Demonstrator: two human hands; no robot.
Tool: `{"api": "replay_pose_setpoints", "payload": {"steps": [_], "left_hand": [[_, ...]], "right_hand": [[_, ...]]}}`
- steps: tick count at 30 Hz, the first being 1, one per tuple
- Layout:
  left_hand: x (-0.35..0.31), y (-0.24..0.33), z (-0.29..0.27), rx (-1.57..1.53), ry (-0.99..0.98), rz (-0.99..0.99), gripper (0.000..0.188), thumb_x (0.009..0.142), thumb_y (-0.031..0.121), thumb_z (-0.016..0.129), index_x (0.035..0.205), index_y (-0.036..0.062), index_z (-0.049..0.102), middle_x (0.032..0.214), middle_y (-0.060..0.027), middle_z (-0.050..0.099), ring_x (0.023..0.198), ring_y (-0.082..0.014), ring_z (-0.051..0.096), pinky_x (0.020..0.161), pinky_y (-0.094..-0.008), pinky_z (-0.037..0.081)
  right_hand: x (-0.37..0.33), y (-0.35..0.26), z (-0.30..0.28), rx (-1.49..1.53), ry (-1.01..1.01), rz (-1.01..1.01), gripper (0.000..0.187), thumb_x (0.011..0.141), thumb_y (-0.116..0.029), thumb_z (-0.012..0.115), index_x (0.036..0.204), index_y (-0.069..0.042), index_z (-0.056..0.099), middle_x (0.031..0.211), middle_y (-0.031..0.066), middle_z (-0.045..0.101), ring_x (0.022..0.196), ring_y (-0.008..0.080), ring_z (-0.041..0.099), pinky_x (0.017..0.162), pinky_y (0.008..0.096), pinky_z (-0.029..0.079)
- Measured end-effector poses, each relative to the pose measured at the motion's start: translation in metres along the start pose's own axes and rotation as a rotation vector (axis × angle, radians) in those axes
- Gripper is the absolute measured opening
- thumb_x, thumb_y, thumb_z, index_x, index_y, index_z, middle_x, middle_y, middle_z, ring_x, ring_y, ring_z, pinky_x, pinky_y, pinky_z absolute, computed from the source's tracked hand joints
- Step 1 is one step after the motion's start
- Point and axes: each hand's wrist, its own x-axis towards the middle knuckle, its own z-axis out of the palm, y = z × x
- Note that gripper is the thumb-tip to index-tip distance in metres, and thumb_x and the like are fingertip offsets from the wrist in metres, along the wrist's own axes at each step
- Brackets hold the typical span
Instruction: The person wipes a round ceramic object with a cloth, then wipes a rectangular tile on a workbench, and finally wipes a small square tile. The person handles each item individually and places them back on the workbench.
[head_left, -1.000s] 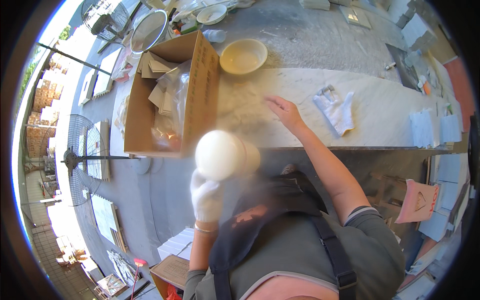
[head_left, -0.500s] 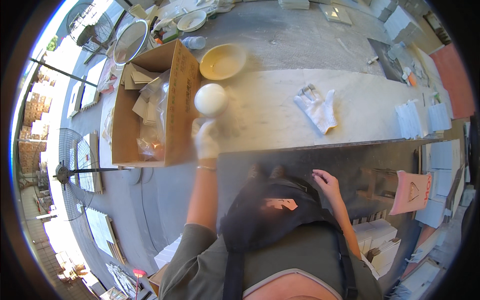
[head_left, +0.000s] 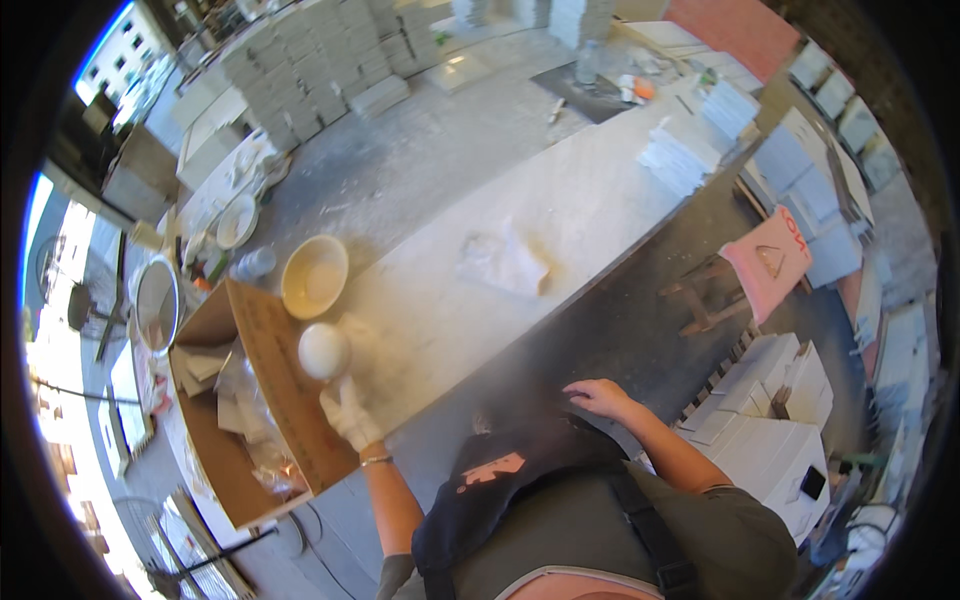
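Note:
In a whitish glove, my left hand (head_left: 350,414) is closed at the near side of a smooth white round thing (head_left: 325,352). Its kind does not show, and the glove hides where the fingers meet it. This is beside the right wall of an open cardboard box (head_left: 285,385) and just nearer than a yellow bowl (head_left: 316,277). My bare right hand (head_left: 597,397) hangs in front of my apron, off the table edge. Its fingers are apart and hold nothing. A white work glove (head_left: 515,262) lies blurred on the pale table (head_left: 420,300).
Inside the box are cardboard pieces and clear plastic. Stacked light slabs (head_left: 683,155) stand at the table's far right end. A stool with a pink cover (head_left: 768,262) and white cartons (head_left: 765,400) are to my right. A round sieve (head_left: 157,305) stands behind the box.
My view has swung to the right, so the table now runs diagonally. My left hand stays at the white round thing beside the box. My right hand remains free.

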Motion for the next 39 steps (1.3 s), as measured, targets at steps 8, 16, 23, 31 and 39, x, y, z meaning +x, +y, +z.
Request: {"api": "replay_pose_setpoints", "payload": {"steps": [8, 16, 23, 31, 39], "left_hand": [[-0.067, 0.018, -0.010, -0.010, -0.108, -0.191, 0.059, 0.098, 0.024, 0.067, 0.146, -0.0016, 0.047, 0.137, -0.0175, 0.059, 0.111, -0.0278, 0.064, 0.091, -0.0387, 0.053], [-0.104, 0.017, 0.013, 0.096, -0.833, -0.333, 0.023, 0.094, 0.018, 0.074, 0.112, 0.0039, 0.069, 0.091, -0.0036, 0.067, 0.075, -0.0110, 0.060, 0.067, -0.0248, 0.049], [-0.103, 0.038, 0.123, 0.338, -0.955, 0.400, 0.030, 0.092, 0.020, 0.075, 0.113, 0.0000, 0.071, 0.103, -0.0142, 0.072, 0.090, -0.0267, 0.068, 0.086, -0.0373, 0.054], [-0.127, 0.040, 0.266, 0.973, -0.794, 0.914, 0.077, 0.082, 0.050, 0.079, 0.143, 0.0100, 0.051, 0.152, -0.0165, 0.047, 0.126, -0.0398, 0.057, 0.099, -0.0516, 0.051], [-0.144, 0.017, 0.323, 1.215, -0.698, 1.135, 0.062, 0.091, 0.046, 0.069, 0.139, 0.0089, 0.056, 0.135, -0.0226, 0.060, 0.115, -0.0358, 0.062, 0.097, -0.0474, 0.051]], "right_hand": [[-0.027, -0.011, 0.007, -0.016, -0.005, 0.189, 0.041, 0.096, -0.030, 0.063, 0.130, -0.011, 0.068, 0.126, 0.0145, 0.071, 0.115, 0.0344, 0.067, 0.098, 0.0462, 0.053], [-0.100, 0.034, 0.064, 0.020, -0.017, 0.443, 0.045, 0.093, -0.033, 0.067, 0.136, -0.016, 0.065, 0.123, 0.0138, 0.073, 0.111, 0.0319, 0.069, 0.096, 0.0436, 0.054], [-0.148, 0.056, 0.124, 0.158, -0.024, 0.558, 0.045, 0.091, -0.035, 0.067, 0.133, -0.018, 0.068, 0.126, 0.0136, 0.070, 0.117, 0.0346, 0.065, 0.100, 0.0475, 0.052], [-0.153, 0.124, 0.135, 0.275, 0.220, 0.503, 0.049, 0.094, -0.037, 0.066, 0.138, -0.016, 0.063, 0.135, 0.0130, 0.066, 0.126, 0.0355, 0.061, 0.107, 0.0479, 0.047], [-0.258, 0.204, 0.119, 0.451, 0.647, 0.747, 0.045, 0.091, -0.029, 0.068, 0.133, -0.013, 0.067, 0.131, 0.0138, 0.068, 0.120, 0.0331, 0.065, 0.100, 0.0476, 0.052]]}}
